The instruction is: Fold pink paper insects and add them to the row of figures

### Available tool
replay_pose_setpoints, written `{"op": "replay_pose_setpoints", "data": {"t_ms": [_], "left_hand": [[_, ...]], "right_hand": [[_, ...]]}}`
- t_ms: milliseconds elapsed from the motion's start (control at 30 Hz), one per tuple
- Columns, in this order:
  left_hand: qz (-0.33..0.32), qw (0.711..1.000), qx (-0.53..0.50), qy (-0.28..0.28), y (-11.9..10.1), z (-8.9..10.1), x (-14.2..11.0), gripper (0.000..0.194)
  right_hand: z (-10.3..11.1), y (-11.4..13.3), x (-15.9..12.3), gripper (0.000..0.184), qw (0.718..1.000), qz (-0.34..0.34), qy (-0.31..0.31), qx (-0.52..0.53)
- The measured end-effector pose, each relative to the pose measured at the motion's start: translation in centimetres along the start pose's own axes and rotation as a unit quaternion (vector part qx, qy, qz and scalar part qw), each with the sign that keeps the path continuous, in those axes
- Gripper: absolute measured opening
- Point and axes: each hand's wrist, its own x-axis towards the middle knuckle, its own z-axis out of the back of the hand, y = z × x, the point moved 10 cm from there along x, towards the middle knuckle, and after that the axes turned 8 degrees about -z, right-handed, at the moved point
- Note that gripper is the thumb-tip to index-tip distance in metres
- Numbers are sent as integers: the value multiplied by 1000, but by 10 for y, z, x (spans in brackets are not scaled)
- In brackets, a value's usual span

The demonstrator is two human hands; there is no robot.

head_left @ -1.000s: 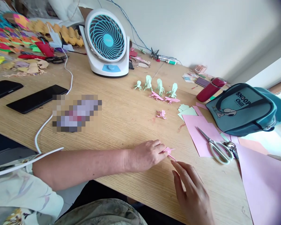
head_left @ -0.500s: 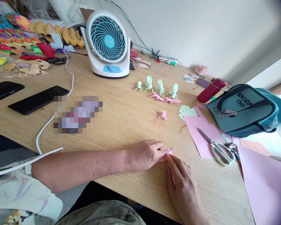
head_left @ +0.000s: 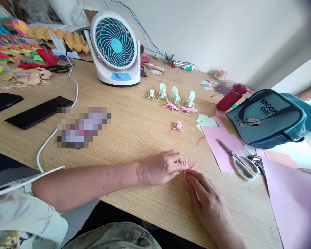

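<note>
A small piece of folded pink paper [head_left: 187, 168] is pinched between my two hands, low over the table's front part; two thin points stick up from it. My left hand [head_left: 162, 168] comes in from the left and grips its upper left side with thumb and forefinger. On the lower right, my right hand [head_left: 208, 199] closes its fingertips on the paper's body, hiding part of it. Beyond my hands sits a pink origami figure [head_left: 178, 126]. Farther back are two more pink figures [head_left: 189, 110] and a row of several pale green origami figures [head_left: 175, 95].
Scissors [head_left: 239, 160] and pink sheets [head_left: 292, 200] lie to the right, by a teal bag [head_left: 269, 117] and a red bottle [head_left: 233, 97]. A fan [head_left: 116, 48] stands at the back. Black phones [head_left: 40, 112] and a white cable [head_left: 45, 147] are at left.
The folded pink paper has turned in my fingers, and its thin points now stand up and spread. My right hand has shifted slightly right and down. The view has moved a little.
</note>
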Motion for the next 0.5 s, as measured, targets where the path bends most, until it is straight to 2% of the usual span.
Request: {"op": "replay_pose_setpoints", "data": {"t_ms": [67,300,500], "left_hand": [[11,1000,15,-3,10,1,4,27],[22,996,30,79,26,-19,24,23],[52,994,-15,97,32,-16,34,10]], "right_hand": [[0,-1,0,28,1000,7,6,8],[1,-7,-1,34,998,49,43,25],[6,-11,1,34,995,55,65,56]]}}
